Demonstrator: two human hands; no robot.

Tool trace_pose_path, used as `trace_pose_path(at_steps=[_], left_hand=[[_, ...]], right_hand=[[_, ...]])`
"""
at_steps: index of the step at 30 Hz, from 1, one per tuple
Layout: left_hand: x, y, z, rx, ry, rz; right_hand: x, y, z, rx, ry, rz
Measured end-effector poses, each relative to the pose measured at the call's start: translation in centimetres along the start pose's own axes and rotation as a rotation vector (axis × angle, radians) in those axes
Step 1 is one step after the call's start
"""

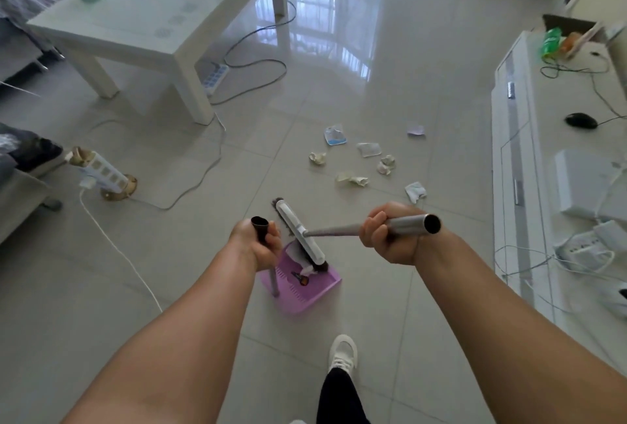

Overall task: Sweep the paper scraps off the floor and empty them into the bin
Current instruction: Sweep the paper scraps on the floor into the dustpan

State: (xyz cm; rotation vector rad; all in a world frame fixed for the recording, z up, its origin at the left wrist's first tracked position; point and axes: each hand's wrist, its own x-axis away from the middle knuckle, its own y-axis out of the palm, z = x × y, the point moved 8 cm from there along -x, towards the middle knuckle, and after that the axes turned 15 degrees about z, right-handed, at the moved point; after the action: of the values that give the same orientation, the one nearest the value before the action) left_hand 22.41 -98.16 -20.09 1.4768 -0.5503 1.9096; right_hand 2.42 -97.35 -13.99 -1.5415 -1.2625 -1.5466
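Observation:
Several crumpled paper scraps [353,180] lie scattered on the tiled floor ahead of me. A purple dustpan [305,294] rests on the floor near my feet, holding a small scrap. My left hand [256,245] is closed around the dustpan's upright dark handle. My right hand [386,232] grips the broom's metal pole [412,223]. The white broom head [300,232] sits over the back of the dustpan, its dark bristles touching the pan. No bin is in view.
A white coffee table [146,33] stands at the upper left, with cables and a power strip [213,75] on the floor by it. A tower socket [101,172] lies at the left. A low white cabinet [529,186] runs along the right. My white shoe [342,352] is below.

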Motion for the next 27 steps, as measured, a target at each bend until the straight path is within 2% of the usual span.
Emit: trace_pose_path(at_steps=[3, 8, 11, 14, 21, 27], left_hand=[[0.7, 1.0, 1.0, -0.051, 0.038, 0.013], [0.9, 3.1, 2.6, -0.025, 0.023, 0.023], [0.8, 3.9, 3.5, 0.007, 0.007, 0.053], [0.0, 4.4, 4.5, 0.081, -0.001, 0.083], [-1.0, 5.8, 7.4, 0.231, 0.061, 0.093], [-2.4, 7.9, 8.7, 0.167, 0.031, 0.078]], right_hand=[[1.0, 0.2, -2.2, 0.106, -0.025, 0.025], [0.1, 0.3, -5.3, 0.519, -0.179, 0.187], [-1.4, 1.5, -7.4, 0.574, -0.313, 0.224], [-3.5, 2.7, -8.9, 0.592, -0.324, 0.216], [-8.8, 4.2, -8.0, 0.605, -0.182, 0.186], [-5.8, 5.1, -11.4, 0.524, 0.045, 0.036]])
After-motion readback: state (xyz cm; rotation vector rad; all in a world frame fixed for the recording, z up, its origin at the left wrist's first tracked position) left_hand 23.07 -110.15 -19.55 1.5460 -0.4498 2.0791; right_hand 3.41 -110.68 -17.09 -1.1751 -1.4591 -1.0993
